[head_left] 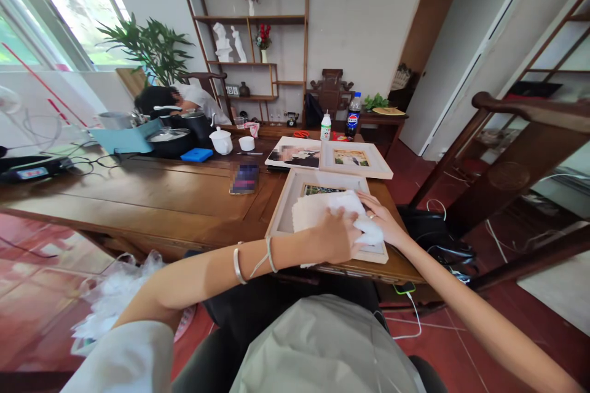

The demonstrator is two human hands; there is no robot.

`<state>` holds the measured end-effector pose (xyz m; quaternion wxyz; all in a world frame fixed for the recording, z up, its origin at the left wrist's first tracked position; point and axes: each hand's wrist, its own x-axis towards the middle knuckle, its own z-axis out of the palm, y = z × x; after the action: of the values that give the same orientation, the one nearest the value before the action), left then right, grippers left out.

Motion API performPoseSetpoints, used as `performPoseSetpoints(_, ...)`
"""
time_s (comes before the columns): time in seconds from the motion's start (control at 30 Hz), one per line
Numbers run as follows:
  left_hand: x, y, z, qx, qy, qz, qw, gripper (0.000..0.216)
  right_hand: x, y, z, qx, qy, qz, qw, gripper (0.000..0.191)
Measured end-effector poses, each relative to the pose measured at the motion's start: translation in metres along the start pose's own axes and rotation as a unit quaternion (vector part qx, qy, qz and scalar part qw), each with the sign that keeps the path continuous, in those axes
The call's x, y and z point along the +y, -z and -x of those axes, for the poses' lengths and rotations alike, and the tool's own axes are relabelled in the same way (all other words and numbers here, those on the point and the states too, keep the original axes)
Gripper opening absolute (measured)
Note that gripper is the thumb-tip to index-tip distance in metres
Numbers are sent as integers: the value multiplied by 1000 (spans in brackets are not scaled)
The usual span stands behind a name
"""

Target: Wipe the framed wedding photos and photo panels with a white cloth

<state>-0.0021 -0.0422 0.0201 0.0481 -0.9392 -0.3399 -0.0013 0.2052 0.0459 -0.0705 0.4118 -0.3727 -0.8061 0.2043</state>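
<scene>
A pale picture frame (282,209) lies flat at the table's near right edge, a small picture partly showing at its top. White cloth (313,212) with a scalloped edge is spread over it, hiding most of its inside. My left hand (338,238), reaching in from the left, has its fingers curled into the cloth. At the frame's right side my right hand (381,218), with a ring on one finger, grips the cloth's bunched right part. Behind lie a second framed picture (364,156) and a photo panel (295,152).
A phone (244,178) lies left of the frame. Farther back stand a white teapot (221,141), a white cup (247,143), a small bottle (326,128) and a cola bottle (353,115). A person (198,101) leans down behind the table. A wooden chair (520,166) stands right.
</scene>
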Motion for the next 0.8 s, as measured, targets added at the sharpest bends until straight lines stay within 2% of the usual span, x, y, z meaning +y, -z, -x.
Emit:
performPoseSetpoints(0.1,3,-3,-4,-12,32,-11,999,43,3,0,0,1,0,-7,1000,40)
performPoseSetpoints(0.3,7,-6,3,-14,-11,17,1000,41,0,-1,0,-3,-6,13,1000,43)
performPoseSetpoints(0.47,-3,-5,10,-42,-5,15,999,41,-6,0,0,-18,-11,30,999,49)
performPoseSetpoints(0.8,-48,-7,69,-44,47,-54,996,34,-3,-2,0,-17,-10,44,999,49)
